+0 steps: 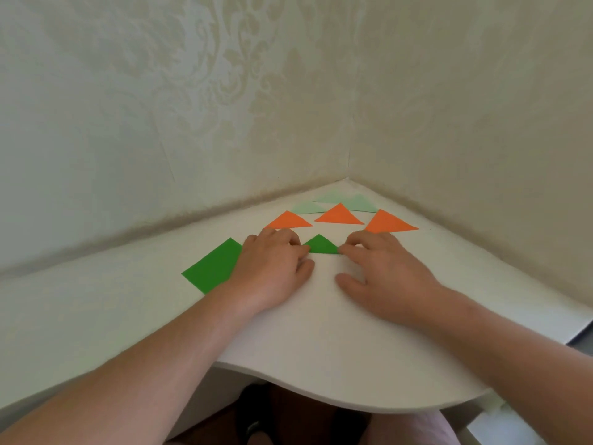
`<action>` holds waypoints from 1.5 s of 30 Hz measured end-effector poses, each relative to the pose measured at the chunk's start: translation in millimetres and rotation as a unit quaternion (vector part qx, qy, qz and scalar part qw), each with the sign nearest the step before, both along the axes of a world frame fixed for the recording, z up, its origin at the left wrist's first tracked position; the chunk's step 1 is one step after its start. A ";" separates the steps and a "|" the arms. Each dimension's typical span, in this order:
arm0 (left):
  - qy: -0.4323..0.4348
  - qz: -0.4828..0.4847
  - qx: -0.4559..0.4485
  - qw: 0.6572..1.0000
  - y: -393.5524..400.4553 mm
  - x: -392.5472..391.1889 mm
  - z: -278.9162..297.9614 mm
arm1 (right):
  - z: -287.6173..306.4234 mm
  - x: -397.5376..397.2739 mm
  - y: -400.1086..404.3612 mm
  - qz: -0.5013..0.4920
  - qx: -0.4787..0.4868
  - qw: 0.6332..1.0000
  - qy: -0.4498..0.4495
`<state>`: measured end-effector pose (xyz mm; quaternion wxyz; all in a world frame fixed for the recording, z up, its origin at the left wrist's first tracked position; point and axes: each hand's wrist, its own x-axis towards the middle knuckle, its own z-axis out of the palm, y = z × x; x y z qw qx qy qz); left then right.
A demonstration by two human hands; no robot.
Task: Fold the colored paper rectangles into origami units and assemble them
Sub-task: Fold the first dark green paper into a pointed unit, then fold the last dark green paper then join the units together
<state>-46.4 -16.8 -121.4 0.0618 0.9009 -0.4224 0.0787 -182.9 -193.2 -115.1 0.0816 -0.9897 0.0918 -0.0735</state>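
On the white corner counter [321, 332], centre: a dark green triangle [321, 245] lies flat, both hands on it. Left hand [272, 268] has fingers curled, tips pressing the triangle's left corner. Right hand [385, 271] likewise, fingertips pinning the right corner, thumb flat on the counter. Neither hand lifts it. A green rectangle [211, 266] lies unfolded to the left, partly under the left wrist. Behind: three orange triangles [340, 215] in a row, apart from each other. Further back in the corner, pale green triangles [359, 202], overlapping; count unclear. Patterned wallpaper [224, 91] on both walls.
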 end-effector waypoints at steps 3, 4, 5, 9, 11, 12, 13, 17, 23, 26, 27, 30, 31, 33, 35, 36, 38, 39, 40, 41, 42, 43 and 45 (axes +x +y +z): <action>-0.020 -0.002 0.028 0.999 -5.6 -11.5 2.3 | -1.1 3.0 14.5 -0.007 -0.033 0.998 0.044; -0.023 0.001 0.031 0.999 -8.1 -15.5 2.6 | -1.0 3.1 15.1 -0.019 -0.040 0.998 0.048; -0.026 0.005 0.033 0.999 -10.3 -19.2 2.3 | 0.0 2.5 15.2 -0.028 -0.049 0.997 0.053; -0.024 0.011 0.036 0.999 -14.0 -25.5 0.6 | 1.5 1.0 10.2 -0.030 -0.091 0.993 0.072; -0.018 0.009 0.037 0.999 -16.0 -24.0 2.2 | 3.7 2.7 5.3 -0.041 -0.112 0.990 0.082; -0.013 0.007 0.039 0.999 -18.3 -22.0 2.7 | 5.4 4.2 2.0 -0.050 -0.119 0.988 0.087; -0.010 0.004 0.040 0.999 -21.2 -20.2 3.7 | 7.0 5.6 -1.3 -0.058 -0.124 0.987 0.089; -0.007 0.009 0.043 0.999 -39.0 -11.3 6.1 | 8.2 11.9 -11.3 -0.086 -0.123 0.986 0.071; 0.004 0.020 0.050 0.999 -51.1 -1.8 3.0 | 7.2 22.7 -20.7 -0.116 -0.099 0.987 0.053; 0.024 0.025 0.056 0.998 -46.6 -3.3 2.2 | 2.2 24.5 -21.8 -0.119 -0.090 0.988 0.051; 0.037 0.025 0.056 0.997 -44.7 -3.7 2.3 | 0.4 24.4 -22.3 -0.119 -0.084 0.988 0.052; 0.099 -0.003 0.013 0.995 -32.2 0.4 2.5 | -1.2 22.1 -24.0 -0.109 -0.054 0.992 0.042; 0.124 -0.017 -0.030 0.992 -24.9 2.5 3.1 | -1.1 20.6 -24.3 -0.100 -0.054 0.993 0.025; 0.180 -0.007 -0.139 0.974 -6.3 5.9 8.4 | -0.6 16.7 -24.1 -0.082 -0.062 0.994 -0.022; 0.179 0.025 -0.202 0.962 19.4 10.0 15.3 | 1.3 12.3 -21.0 -0.067 -0.054 0.995 -0.046; 0.154 0.036 -0.208 0.965 33.4 14.8 17.1 | 2.5 9.4 -18.2 -0.058 -0.042 0.996 -0.044; 0.115 0.057 -0.197 0.972 62.4 26.1 19.3 | 3.0 1.5 -9.3 -0.034 -0.025 0.999 -0.026; 0.104 0.066 -0.185 0.975 76.7 31.3 20.2 | 2.2 -3.6 -3.1 -0.019 -0.025 0.999 -0.016; 0.097 0.073 -0.172 0.977 90.2 35.9 20.0 | 0.6 -8.8 3.4 -0.003 -0.026 1.000 -0.005; 0.095 0.082 -0.158 0.980 102.7 40.3 18.5 | -1.6 -13.6 10.0 0.011 -0.024 1.000 0.004; 0.094 0.088 -0.142 0.982 112.8 43.5 15.0 | -4.2 -17.7 15.0 0.019 -0.019 1.000 0.009; 0.092 0.092 -0.125 0.984 120.7 43.4 11.9 | -5.7 -20.2 18.6 0.022 -0.015 1.000 0.008; 0.092 0.095 -0.093 0.987 131.0 38.6 2.8 | -6.5 -21.8 21.3 0.012 -0.010 1.000 -0.002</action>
